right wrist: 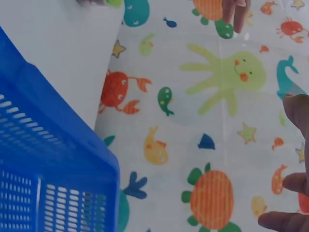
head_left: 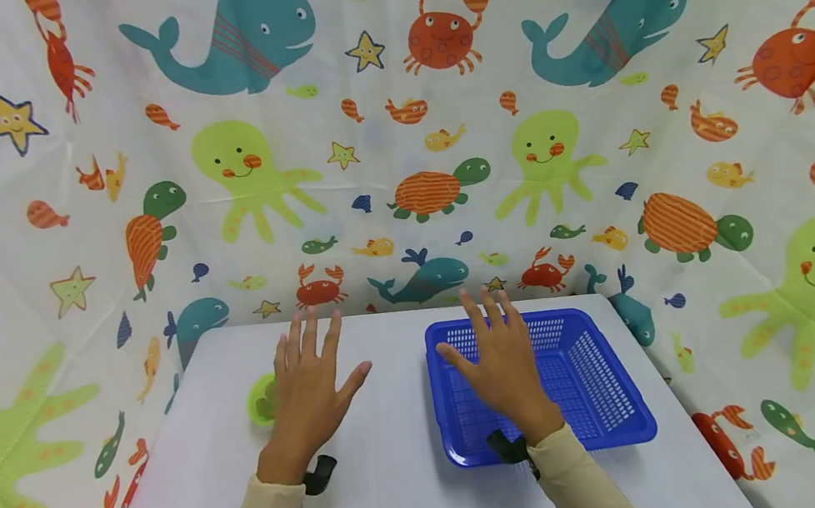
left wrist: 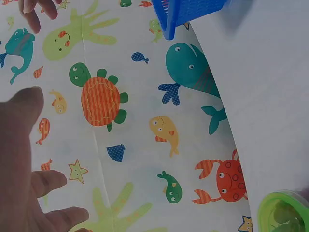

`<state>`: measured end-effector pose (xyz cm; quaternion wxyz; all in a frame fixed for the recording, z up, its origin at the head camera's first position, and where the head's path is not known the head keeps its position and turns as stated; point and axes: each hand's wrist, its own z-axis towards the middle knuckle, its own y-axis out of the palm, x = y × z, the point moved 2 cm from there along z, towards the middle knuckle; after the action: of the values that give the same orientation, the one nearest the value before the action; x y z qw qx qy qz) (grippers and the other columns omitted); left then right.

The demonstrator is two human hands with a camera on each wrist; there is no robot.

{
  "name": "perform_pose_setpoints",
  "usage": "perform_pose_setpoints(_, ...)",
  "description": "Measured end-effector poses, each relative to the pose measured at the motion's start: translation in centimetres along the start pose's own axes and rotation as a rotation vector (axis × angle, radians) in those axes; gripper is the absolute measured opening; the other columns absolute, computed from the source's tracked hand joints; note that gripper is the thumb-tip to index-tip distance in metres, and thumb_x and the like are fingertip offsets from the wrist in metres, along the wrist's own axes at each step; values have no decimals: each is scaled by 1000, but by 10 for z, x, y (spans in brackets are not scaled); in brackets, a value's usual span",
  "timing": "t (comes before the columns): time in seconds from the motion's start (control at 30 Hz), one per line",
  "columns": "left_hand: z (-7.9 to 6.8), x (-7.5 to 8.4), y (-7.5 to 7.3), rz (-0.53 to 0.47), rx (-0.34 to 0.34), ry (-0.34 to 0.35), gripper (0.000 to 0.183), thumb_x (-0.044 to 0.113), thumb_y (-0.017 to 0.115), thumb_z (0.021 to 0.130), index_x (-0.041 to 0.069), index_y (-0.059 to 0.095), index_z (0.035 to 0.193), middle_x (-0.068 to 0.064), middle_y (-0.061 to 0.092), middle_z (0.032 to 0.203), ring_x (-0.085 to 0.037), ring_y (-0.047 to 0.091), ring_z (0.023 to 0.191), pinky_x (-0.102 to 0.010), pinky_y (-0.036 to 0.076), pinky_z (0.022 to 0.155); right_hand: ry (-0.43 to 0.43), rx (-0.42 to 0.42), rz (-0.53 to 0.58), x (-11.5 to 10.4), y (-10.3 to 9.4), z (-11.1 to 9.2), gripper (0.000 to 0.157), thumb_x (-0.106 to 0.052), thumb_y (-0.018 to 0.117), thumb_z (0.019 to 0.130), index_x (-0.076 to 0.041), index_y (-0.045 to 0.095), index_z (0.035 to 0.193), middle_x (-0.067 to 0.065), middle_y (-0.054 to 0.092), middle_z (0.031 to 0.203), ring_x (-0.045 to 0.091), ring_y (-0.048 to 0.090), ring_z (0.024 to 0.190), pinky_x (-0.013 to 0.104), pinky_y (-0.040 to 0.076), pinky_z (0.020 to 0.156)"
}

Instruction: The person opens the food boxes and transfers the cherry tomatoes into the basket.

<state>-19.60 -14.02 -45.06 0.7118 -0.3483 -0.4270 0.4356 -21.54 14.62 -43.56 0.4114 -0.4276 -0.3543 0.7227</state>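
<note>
Both hands are raised over the white table with fingers spread, holding nothing. My left hand (head_left: 309,399) overlaps a small lime-green bowl (head_left: 261,400) in the head view and hides part of it. Something green lies inside that bowl, which also shows at the lower right corner of the left wrist view. On the other side, my right hand (head_left: 502,373) hovers in front of a blue plastic basket (head_left: 618,381) with slotted walls. The basket's near-left part is partly covered by the hand and wrist. In the right wrist view the basket (right wrist: 72,111) fills the left side.
A white table (head_left: 389,491) carries the bowl at left and the basket at right. Behind it and along both sides hangs a white cloth (head_left: 377,115) printed with sea animals. A dark strap mount (head_left: 319,473) sits on the left wrist, another (head_left: 508,446) on the right.
</note>
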Motion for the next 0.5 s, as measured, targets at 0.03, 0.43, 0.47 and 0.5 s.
perform_pose_setpoints(0.03, -1, -4, 1, -15, 1, -14, 95, 61, 67, 98, 14, 28, 170, -23, 18, 177, -49, 14, 163, -71, 16, 129, -9, 10, 14, -2, 3, 0, 92, -66, 62, 98, -26, 24, 171, 15, 29, 176, 45, 22, 163, 73, 24, 127)
perform_pose_setpoints(0.43, -15, -51, 5, -143, 79, -146, 97, 56, 80, 88, 14, 38, 165, -26, 39, 168, -49, 32, 155, -80, 28, 116, -76, 113, 188, -19, 29, 1, 89, -57, 74, 95, -24, 35, 167, 12, 44, 169, 39, 44, 153, 69, 40, 121)
perform_pose_setpoints(0.47, -16, -55, 5, -157, 77, -156, 97, 56, 80, 88, 14, 39, 165, -25, 39, 167, -49, 33, 154, -80, 28, 115, -82, 115, 198, -20, 32, 1, 88, -56, 74, 95, -24, 36, 167, 11, 44, 169, 38, 45, 152, 69, 41, 120)
perform_pose_setpoints(0.5, -17, -58, 6, -170, 74, -164, 97, 56, 81, 87, 14, 39, 165, -25, 39, 167, -49, 34, 154, -81, 28, 114, -88, 118, 209, -21, 33, 2, 88, -56, 74, 95, -24, 36, 167, 11, 44, 169, 37, 46, 152, 68, 42, 120)
